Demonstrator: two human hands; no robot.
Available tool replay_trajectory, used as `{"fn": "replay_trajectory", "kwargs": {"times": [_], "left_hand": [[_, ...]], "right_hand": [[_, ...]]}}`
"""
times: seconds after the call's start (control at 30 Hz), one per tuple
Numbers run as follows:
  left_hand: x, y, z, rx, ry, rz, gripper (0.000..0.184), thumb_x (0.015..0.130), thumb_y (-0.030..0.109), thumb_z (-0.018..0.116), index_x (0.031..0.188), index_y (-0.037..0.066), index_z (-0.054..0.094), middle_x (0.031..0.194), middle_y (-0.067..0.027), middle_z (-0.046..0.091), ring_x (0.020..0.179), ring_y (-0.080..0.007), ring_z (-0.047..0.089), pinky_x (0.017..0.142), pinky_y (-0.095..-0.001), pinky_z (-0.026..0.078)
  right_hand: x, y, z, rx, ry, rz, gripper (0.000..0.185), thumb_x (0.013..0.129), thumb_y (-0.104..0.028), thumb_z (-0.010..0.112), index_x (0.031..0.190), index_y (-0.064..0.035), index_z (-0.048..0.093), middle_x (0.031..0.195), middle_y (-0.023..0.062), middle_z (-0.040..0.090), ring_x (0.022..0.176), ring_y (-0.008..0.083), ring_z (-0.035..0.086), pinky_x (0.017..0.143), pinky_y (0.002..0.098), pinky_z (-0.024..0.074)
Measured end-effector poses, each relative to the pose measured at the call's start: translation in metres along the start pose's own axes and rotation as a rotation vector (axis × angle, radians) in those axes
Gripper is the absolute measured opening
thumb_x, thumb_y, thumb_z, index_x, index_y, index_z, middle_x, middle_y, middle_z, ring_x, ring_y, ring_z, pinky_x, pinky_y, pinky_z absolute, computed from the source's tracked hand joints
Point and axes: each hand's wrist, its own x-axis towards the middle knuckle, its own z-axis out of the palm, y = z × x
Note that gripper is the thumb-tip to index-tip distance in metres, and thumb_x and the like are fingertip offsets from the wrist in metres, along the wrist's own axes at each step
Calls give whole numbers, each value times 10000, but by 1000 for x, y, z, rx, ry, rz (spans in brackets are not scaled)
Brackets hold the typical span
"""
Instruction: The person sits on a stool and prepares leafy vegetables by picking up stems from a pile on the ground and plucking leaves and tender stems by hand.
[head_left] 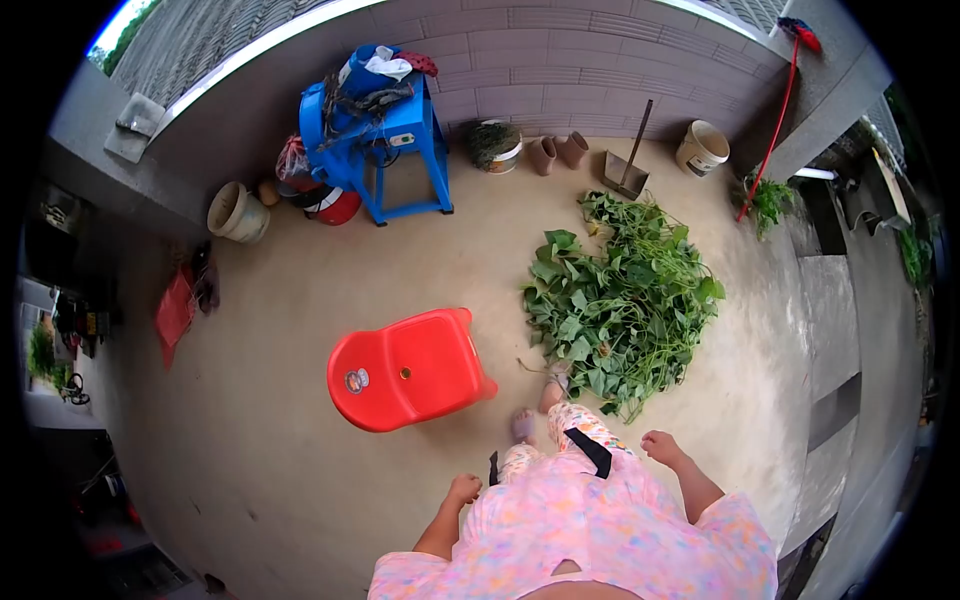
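My left hand [465,489] hangs beside my left hip, its fingers curled in loosely with nothing seen in them. My right hand [660,447] is held out a little from my right side, also curled and bare. A red plastic chair [430,365] with a round hole and a sticker stands on the floor ahead and to the left, apart from my left hand. Before my right hand lies a big heap of leafy green vines [630,295], which comes right up to my foot [555,388]. Neither hand touches the chair or the vines.
A blue machine [385,150] on a stand is by the wall [560,75]. Along the wall are a tub of greens [494,147], brown boots [558,153], a long-handled dustpan [626,175] and a pale bucket [702,148]. Another bucket [238,213] stands at left.
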Motion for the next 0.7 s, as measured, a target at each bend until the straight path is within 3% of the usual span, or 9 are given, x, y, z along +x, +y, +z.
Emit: {"fn": "replay_trajectory", "kwargs": {"times": [0.13, 0.17, 0.2, 0.27, 0.4, 0.5, 0.6, 0.67, 0.7], "left_hand": [[0, 15, -57, -121, 134, -19, 217, 726, 138, 443, 835, 10, 580, 695, -90, 569, 551, -214, 594, 405, -293, 436], [16, 45, -50, -154, 148, 22, 197, 727, 128, 433, 795, 2, 568, 678, -86, 557, 537, -205, 586, 390, -286, 424], [22, 51, -58, -145, 150, 23, 197, 727, 128, 433, 795, 2, 568, 678, -86, 557, 537, -205, 586, 390, -286, 424], [41, 67, -77, -450, 303, 22, 169, 727, 111, 429, 755, -5, 550, 646, -85, 540, 506, -196, 570, 379, -274, 414], [56, 138, -110, -465, 347, 92, 172, 729, 98, 426, 757, -9, 557, 626, -82, 541, 483, -188, 563, 386, -269, 421], [70, 198, -112, -279, 349, 175, 208, 728, 92, 414, 795, -15, 580, 632, -84, 561, 480, -166, 564, 396, -264, 434], [91, 252, -105, -27, 284, 285, 236, 717, 107, 430, 833, -4, 602, 707, -136, 606, 579, -224, 603, 506, -318, 481], [99, 296, -128, 495, 404, 723, 244, 698, 135, 461, 847, 14, 611, 791, -183, 606, 733, -301, 598, 660, -368, 477], [92, 326, -129, 501, 357, 615, 243, 685, 160, 475, 832, 23, 612, 837, -191, 589, 831, -342, 558, 758, -391, 438]], "right_hand": [[22, -10, 21, -168, -99, -97, 276, 718, -261, 532, 851, -31, 607, 802, 139, 612, 763, 230, 592, 698, 328, 459], [31, 1, -10, -274, -84, -149, 276, 716, -258, 523, 848, -31, 606, 802, 139, 609, 771, 250, 587, 701, 331, 457], [38, 2, -15, -265, -81, -147, 276, 716, -258, 523, 848, -31, 606, 802, 139, 609, 771, 250, 587, 701, 331, 457], [59, -2, -26, -285, -79, -125, 269, 717, -247, 508, 857, -38, 605, 816, 141, 604, 792, 280, 573, 714, 335, 454], [86, -31, -61, -62, 92, -102, 255, 714, -234, 509, 853, -40, 600, 813, 151, 599, 796, 292, 568, 712, 341, 450], [102, -32, -84, 65, 223, -69, 236, 718, -216, 511, 836, -28, 592, 771, 135, 602, 727, 262, 581, 670, 332, 455], [109, -17, -94, 278, 377, -6, 200, 722, -179, 513, 821, -19, 582, 700, 96, 595, 620, 167, 568, 616, 290, 455], [121, -3, -67, 365, 381, 56, 206, 718, -180, 511, 818, -15, 583, 707, 111, 596, 633, 194, 574, 621, 303, 456], [119, 6, -61, 397, 371, 97, 212, 714, -182, 509, 814, -11, 583, 714, 126, 597, 646, 221, 579, 625, 316, 457]]}}
